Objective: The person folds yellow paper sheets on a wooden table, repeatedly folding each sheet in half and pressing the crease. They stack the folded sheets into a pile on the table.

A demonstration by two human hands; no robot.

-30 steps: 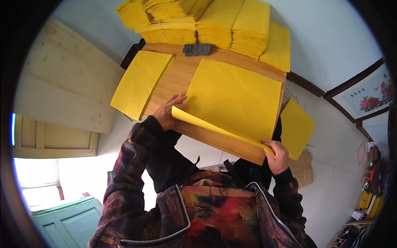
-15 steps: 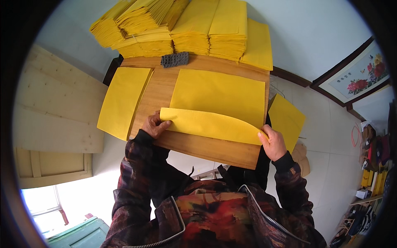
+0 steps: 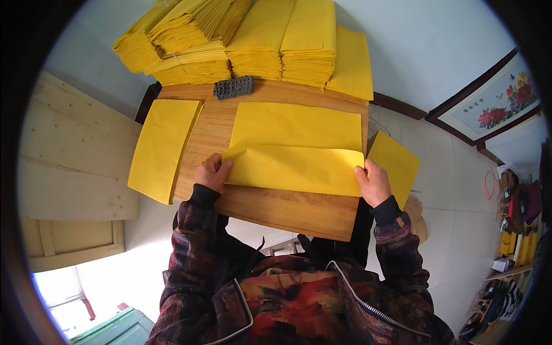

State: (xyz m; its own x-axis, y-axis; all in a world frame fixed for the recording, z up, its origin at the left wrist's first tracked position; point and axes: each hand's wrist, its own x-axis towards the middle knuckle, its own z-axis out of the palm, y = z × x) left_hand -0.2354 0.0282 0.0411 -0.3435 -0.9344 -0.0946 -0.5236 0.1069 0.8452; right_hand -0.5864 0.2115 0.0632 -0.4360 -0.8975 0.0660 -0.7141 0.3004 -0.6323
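Observation:
A large yellow paper sheet lies on a wooden table, its near half folded over toward the far side. My left hand pinches the folded flap at its left end. My right hand pinches the flap at its right end. Both hands press the fold down near the table's front half.
A flat pile of folded yellow sheets overhangs the table's left edge. Another yellow sheet hangs off the right side. Tall stacks of yellow paper fill the far edge, with a small dark grey block before them. A framed flower picture leans at right.
The near edge of the sheet, lifted a second ago, has been carried over and laid flat on the far half. Both hands moved forward with it.

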